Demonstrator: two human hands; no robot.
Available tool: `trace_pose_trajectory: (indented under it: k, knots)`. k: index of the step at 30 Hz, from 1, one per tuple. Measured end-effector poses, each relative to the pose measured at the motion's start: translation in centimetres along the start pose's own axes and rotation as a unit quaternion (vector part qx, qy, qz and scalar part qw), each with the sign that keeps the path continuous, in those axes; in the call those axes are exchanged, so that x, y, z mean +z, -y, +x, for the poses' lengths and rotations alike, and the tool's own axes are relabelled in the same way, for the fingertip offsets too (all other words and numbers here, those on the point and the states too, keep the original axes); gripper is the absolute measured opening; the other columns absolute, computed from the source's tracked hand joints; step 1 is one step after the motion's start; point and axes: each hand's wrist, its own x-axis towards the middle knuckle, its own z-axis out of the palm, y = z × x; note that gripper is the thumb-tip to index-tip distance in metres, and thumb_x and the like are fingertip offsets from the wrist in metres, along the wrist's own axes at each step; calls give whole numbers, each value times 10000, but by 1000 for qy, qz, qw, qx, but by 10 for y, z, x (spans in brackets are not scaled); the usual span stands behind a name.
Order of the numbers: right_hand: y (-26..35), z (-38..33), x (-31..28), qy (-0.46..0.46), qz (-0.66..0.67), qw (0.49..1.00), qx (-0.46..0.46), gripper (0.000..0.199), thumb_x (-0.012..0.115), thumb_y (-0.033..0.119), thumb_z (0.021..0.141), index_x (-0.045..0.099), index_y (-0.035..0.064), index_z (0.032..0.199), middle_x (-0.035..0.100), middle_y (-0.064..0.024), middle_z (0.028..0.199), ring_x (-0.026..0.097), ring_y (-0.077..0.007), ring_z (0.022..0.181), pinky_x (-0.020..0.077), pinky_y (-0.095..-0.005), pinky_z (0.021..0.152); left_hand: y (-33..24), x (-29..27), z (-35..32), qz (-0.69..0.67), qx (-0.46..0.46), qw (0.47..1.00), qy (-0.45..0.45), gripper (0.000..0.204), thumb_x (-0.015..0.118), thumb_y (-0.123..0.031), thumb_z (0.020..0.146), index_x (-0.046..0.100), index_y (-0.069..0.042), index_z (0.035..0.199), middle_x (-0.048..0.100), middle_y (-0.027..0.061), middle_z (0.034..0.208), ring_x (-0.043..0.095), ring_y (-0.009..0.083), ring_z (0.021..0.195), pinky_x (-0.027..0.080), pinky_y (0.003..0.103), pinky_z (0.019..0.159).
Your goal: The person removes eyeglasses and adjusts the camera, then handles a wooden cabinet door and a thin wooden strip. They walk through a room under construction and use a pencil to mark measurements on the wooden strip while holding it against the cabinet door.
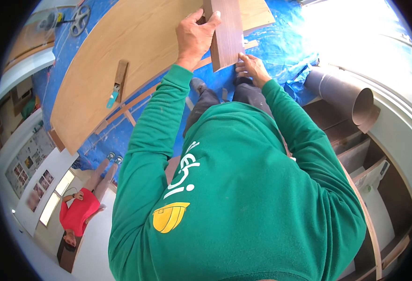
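left hand [194,35] gripping dark board [224,33] — right hand [253,68] beneath

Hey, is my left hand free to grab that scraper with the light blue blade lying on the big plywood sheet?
Probably not right away. The left hand is gripping the dark wood board, which the right hand steadies below. The scraper lies uncovered on the plywood sheet off to the left, with nothing blocking it.
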Motion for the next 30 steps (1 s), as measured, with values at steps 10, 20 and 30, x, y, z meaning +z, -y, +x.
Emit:
trace_pose_trajectory:
  k: [10, 20, 30]
  knots:
    - [2, 8, 8, 17, -25, 999, -11, 545, 699, 424, 989, 609, -32, 1275, 700, -131, 981, 683, -191, 819, 551, -296, 666, 9, -35, 8, 76, -88, 993, 25, 477, 774, -428, 888, 762, 30, 1022, 645, 25, 642, 555, 112, 602, 497, 340, 606]
    - [-38, 46, 26, -71, 145, 981, 110, 632, 729, 402, 968, 534, -74, 1336, 644, -316, 1234, 724, -390, 1029, 629, -403, 767, 117, -86, 11, 128, -75, 989, -23, 545, 763, -429, 899, 742, 89, 1066, 736, 112, 809, 707, 157, 798, 563, 323, 713]
    - [-116, 98, 35, -7, 416, 908, 55, 417, 626, 131, 1039, 430, -22, 1373, 473, -244, 1429, 466, -414, 1386, 454, -571, 1133, 281, -119, 4, -175, -243, 951, 71, 338, 740, -251, 991, 700, 35, 1169, 689, 34, 936, 583, 113, 741, 469, 273, 618]
